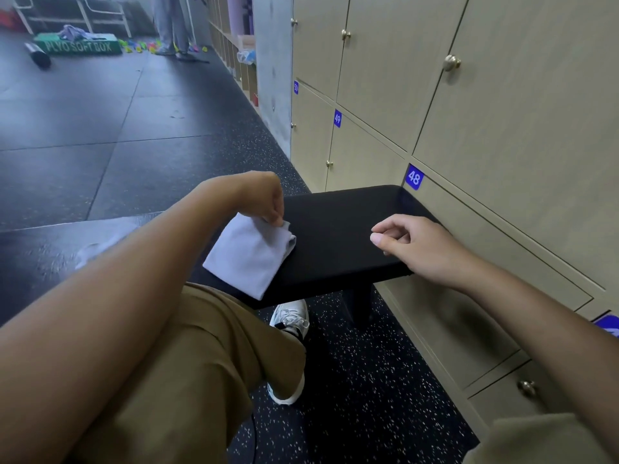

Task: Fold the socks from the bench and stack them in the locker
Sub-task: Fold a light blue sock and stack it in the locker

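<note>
**Inspector:** Position of the item?

**Assessor:** One pale sock (249, 256), folded flat, lies at the left edge of the black tabletop (338, 236), its near corner reaching the near edge above the person's knee. The rest of the surface shows nothing else on it.

**Inspector:** Hands?

**Assessor:** The left hand (268, 202) pinches the sock's far right corner between fingertips, where the cloth is bunched. The right hand (415, 244) hovers over the right near corner of the tabletop, fingers loosely curled, holding nothing.

**Inspector:** Handling properties?

**Assessor:** In my judgement it is light, soft and limp. It will sag and may unfold if lifted by one corner. A hold across the folded edge, or a flat hand beneath, should keep the fold intact. No breakage risk.

**Inspector:** Clearances?

**Assessor:** The far right corner of the tabletop sits just beside the locker (502, 229) fronts, below the plate marked 48 (414, 177). All doors in view appear closed, so one must be opened before stacking; which one is intended I cannot tell. Open floor lies to the left. A pale item (97, 251) rests on the floor beyond the left forearm, blurred, possibly another sock.
</note>
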The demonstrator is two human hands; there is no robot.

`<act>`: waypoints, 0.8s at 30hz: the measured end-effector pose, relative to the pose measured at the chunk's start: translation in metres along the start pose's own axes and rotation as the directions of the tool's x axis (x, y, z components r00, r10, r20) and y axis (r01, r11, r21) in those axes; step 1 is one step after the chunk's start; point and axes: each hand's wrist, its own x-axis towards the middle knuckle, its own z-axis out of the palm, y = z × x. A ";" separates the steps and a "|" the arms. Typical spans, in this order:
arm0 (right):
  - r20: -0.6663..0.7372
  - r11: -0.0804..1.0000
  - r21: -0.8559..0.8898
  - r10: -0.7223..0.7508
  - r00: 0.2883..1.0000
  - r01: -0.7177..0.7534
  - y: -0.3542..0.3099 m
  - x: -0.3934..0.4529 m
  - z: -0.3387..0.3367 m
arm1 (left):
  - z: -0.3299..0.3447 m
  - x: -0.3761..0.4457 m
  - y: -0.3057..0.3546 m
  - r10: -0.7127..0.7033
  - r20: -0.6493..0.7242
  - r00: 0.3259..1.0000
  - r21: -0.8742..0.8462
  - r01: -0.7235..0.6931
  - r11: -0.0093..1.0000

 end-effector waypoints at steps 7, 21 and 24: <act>0.015 0.976 0.215 0.025 1.000 -0.027 -0.012 -0.005 0.008 | -0.018 -0.015 0.016 0.083 -0.142 0.986 -0.142 -0.103 0.984; 0.108 0.571 0.807 0.105 0.989 -0.148 -0.044 -0.012 0.035 | 0.004 -0.019 0.082 0.105 -0.125 0.987 -0.850 -0.161 0.501; 0.019 0.581 0.809 0.125 0.992 -0.089 -0.043 -0.011 0.031 | 0.008 -0.019 0.092 0.159 -0.075 0.984 -0.924 -0.129 0.361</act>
